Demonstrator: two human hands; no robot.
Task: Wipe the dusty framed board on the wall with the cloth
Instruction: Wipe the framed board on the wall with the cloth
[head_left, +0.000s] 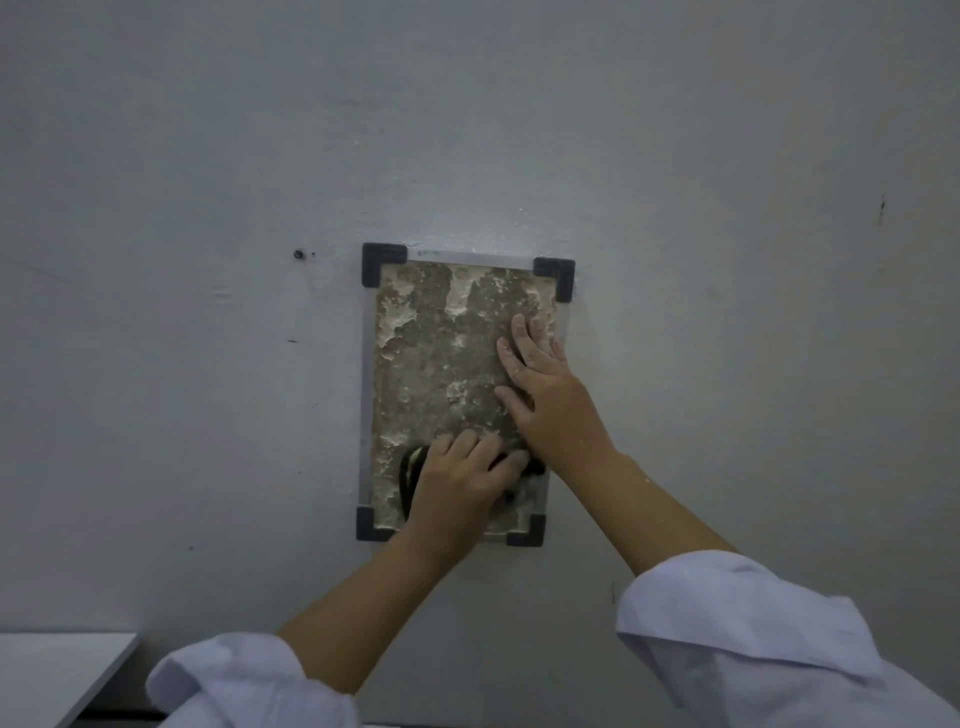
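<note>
Rolled white sleeves (753, 639) sit closest to you at the bottom of the head view, with both bare forearms reaching up to the wall (208, 208). Your left hand (457, 483) presses the dark cloth (410, 478) against the lower part of the framed board (441, 364), its grip curled closed over the cloth, which shows only as a striped edge at the left of the fingers and a scrap at the right. Your right hand (545, 384) lies flat and open on the board's right side, fingers spread and pointing up, holding nothing. The board hangs on the wall with its long axis vertical, black corner caps (383, 262) on all four corners and a pale metal rim between them. Patchy whitish dust covers most of its brown face. Bare wall lies open on every side of the frame. A small dark hole (298, 254) marks the wall to the upper left, and a pale counter (52, 670) edge shows at the lower left corner, well apart from the board.
</note>
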